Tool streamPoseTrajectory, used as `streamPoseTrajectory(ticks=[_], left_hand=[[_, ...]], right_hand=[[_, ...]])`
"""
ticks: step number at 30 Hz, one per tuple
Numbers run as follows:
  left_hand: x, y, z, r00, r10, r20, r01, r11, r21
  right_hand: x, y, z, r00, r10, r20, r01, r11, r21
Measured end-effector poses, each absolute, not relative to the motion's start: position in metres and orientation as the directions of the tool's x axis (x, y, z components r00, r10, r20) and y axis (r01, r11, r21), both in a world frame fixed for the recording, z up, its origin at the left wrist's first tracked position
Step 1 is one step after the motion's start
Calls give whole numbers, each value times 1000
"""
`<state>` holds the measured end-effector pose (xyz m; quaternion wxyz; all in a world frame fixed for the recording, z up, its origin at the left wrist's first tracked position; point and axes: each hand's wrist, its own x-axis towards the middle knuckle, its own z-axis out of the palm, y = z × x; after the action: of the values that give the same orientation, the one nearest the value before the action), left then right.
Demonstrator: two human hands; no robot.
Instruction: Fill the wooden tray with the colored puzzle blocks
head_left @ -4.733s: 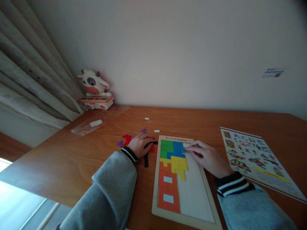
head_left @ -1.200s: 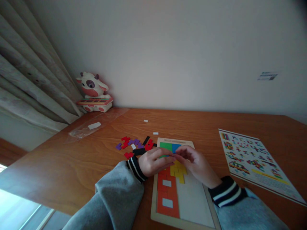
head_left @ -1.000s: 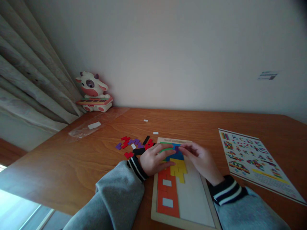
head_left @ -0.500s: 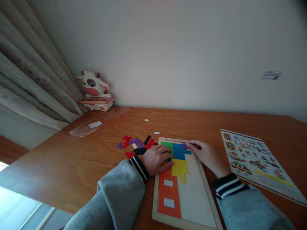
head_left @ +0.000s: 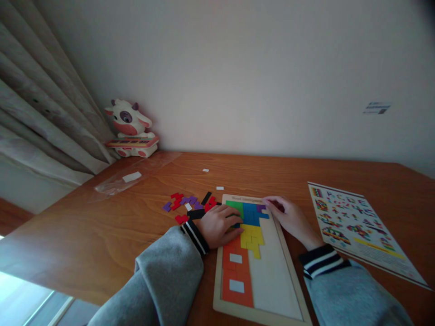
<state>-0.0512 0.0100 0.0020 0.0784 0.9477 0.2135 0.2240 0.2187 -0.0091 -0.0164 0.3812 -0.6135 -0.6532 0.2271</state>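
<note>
A wooden puzzle board (head_left: pixel 228 310) lies in front of me, partly filled with flat blocky pieces. Orange pieces (head_left: pixel 236 271) line its left side, with yellow pieces (head_left: pixel 252 235), blue pieces (head_left: pixel 251 213) and a green piece (head_left: pixel 239 207) above. My left hand (head_left: pixel 220 225) rests over the left edge, fingers spread on the pieces and hiding some of them. At the top right corner my right hand (head_left: pixel 283 213) has thumb and finger pinched at a small purple puzzle piece (head_left: pixel 260 208), which lies against the blue ones; its right end is hidden.
Loose red, purple and black pieces (head_left: pixel 196 213) lie left of the board. A printed pattern sheet (head_left: pixel 363 231) is at the right. Clear plastic wrapping (head_left: pixel 115 183) and a toy cow with a keyboard (head_left: pixel 132 129) are at the back left, near the curtain (head_left: pixel 44 104).
The purple piece has tipped down flat into the board's top right corner under my right fingers. My left hand stays on the board. The view has shifted slightly.
</note>
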Motion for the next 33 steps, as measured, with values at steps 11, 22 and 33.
streamPoseTrajectory(ticks=[11, 22, 33], left_hand=[[-53, 11, -1, 806, 441, 394, 374, -896, 238], [-55, 11, 8, 658, 619, 428, 622, -768, 154], [-104, 35, 32, 243, 953, 182, 969, -247, -1]], right_hand=[[237, -15, -21, -92, 978, 187, 680, 199, -706], [230, -18, -15, -55, 984, 167, 665, 161, -729], [230, -19, -17, -18, 980, 198, 662, 161, -732]])
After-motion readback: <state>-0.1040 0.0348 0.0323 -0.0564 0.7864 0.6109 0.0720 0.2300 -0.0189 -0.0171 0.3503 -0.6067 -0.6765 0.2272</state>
